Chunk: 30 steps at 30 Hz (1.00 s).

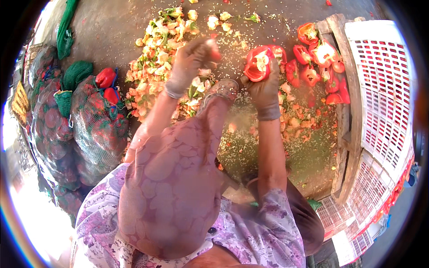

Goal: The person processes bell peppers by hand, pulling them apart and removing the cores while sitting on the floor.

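In my gloved right hand [264, 94] is a red bell pepper [258, 66], broken open so its pale, seedy core shows. The fingers wrap round it from below. My left hand [188, 62], also gloved, is raised to the left of that pepper with its fingers curled. Something reddish shows at its fingertips, too blurred to name. Beneath the left hand spreads a heap of torn-out pepper cores [163, 58] with green stems. Opened red pepper pieces [309, 77] lie in a group to the right of my right hand.
Filled net sacks [96, 134] stand at the left, with whole red peppers [106, 78] on top. White slatted crates [380, 85] line the right, behind a wooden frame [353, 134]. Loose seeds and scraps cover the floor [308, 163]. My shoe [223, 91] stands between the hands.
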Tool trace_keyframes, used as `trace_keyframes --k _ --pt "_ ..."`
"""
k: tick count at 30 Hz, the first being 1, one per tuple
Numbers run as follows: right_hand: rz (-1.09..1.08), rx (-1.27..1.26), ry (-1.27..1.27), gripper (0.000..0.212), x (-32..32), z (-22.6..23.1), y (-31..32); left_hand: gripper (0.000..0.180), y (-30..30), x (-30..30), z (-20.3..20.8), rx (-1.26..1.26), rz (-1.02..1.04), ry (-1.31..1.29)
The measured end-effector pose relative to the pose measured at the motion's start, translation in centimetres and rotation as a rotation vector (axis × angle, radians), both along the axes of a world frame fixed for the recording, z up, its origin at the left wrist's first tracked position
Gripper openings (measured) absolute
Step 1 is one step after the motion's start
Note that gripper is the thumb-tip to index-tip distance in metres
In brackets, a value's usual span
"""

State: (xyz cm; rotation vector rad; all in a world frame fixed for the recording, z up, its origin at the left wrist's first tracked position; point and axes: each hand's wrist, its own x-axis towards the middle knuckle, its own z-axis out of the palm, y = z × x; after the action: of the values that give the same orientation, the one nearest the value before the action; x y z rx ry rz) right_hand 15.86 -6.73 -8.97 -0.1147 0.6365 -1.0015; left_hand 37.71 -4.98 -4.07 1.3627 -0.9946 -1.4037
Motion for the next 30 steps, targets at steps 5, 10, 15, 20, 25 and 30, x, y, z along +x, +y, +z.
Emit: trace_keyframes --k 5,10,15,20,25,30 --pt "0.027 -0.063 0.075 0.056 0.4 1.0 -0.2 0.044 -0.6 -0.8 2.0 -0.051 -0.068 -0.488" --pt "0.102 -0.460 0.596 0.050 1.0 3.7 1.8 0.044 -0.2 -6.3 0.3 -0.074 -0.172 0.055" --pt "0.098 -0.459 0.661 0.053 -1.9 2.4 4.0 0.041 0.7 -8.2 -0.1 0.041 -0.401 0.320" --pt "0.194 -0.396 0.660 0.052 -2.1 2.9 4.8 0.034 0.6 -7.8 -0.4 0.084 -0.394 0.418" --pt "0.199 -0.406 0.799 0.034 0.5 4.6 2.8 0.027 -0.3 -6.7 -2.9 0.159 -0.321 0.560" --pt "0.004 -0.548 0.875 0.045 -0.6 1.4 0.4 0.014 -0.4 -4.1 -4.1 0.134 -0.311 1.087"
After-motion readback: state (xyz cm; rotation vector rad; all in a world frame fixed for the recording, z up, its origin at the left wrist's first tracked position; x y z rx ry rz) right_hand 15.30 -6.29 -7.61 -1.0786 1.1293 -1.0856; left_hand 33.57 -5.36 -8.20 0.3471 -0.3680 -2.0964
